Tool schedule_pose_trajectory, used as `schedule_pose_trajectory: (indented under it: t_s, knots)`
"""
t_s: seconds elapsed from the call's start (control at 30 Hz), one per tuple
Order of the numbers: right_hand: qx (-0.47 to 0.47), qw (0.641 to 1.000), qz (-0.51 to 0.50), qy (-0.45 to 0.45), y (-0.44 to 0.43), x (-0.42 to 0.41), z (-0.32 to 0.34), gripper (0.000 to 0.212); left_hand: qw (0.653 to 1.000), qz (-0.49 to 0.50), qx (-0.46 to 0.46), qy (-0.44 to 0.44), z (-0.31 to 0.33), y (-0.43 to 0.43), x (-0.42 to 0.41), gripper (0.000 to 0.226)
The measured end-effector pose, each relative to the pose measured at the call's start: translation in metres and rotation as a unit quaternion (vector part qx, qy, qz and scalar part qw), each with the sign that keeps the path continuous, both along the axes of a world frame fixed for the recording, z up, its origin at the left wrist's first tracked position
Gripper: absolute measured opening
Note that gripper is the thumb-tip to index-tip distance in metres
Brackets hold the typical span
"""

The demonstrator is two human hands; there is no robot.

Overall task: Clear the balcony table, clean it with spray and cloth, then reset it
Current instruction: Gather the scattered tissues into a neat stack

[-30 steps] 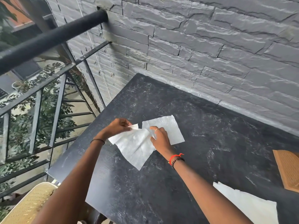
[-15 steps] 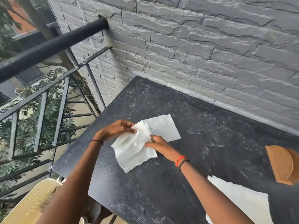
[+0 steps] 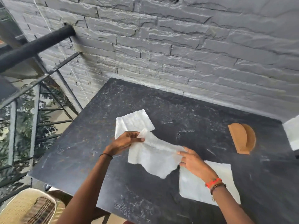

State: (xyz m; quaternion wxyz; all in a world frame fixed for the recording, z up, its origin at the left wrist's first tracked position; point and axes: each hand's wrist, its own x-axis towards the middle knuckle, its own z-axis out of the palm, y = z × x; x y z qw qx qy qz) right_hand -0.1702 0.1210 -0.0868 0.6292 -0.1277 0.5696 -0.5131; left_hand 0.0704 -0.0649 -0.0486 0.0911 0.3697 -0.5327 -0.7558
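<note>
A dark scuffed table [image 3: 186,113] stands against the grey stone wall. Above its middle both hands hold one white napkin [image 3: 153,157] stretched between them. My left hand [image 3: 124,142] pinches its upper left corner, and my right hand [image 3: 192,160] grips its right edge. A second white napkin [image 3: 132,121] lies flat on the table just behind the left hand. A third white napkin [image 3: 226,180] lies flat at the front right, partly under my right forearm.
A wooden napkin holder [image 3: 242,138] stands on the table at the right. A black metal railing [image 3: 35,46] runs along the left with foliage beyond. A cream wicker chair [image 3: 24,207] sits at the bottom left. Something white [image 3: 292,133] shows at the far right edge.
The hands have moved right and spread apart, lifting one napkin off the other. The camera view has swung right, so the holder and the front-right napkin are now fully in view.
</note>
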Motion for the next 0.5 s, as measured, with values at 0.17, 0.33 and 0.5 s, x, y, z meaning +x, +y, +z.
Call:
schedule_pose_trajectory:
  t_s: [0.17, 0.33, 0.5]
  knots:
    - [-0.051, 0.986, -0.145, 0.06, 0.069, -0.045, 0.009, 0.017, 0.999, -0.026, 0.04, 0.01, -0.017, 0.058, -0.05, 0.011]
    - [-0.047, 0.959, -0.2, 0.198, 0.123, -0.076, 0.011, 0.022, 0.997, -0.05, 0.052, 0.0, -0.029, 0.117, -0.094, 0.005]
    - [0.07, 0.955, -0.133, 0.256, 0.153, -0.102, -0.001, 0.012, 0.997, -0.016, -0.016, -0.078, -0.05, 0.151, -0.12, 0.011]
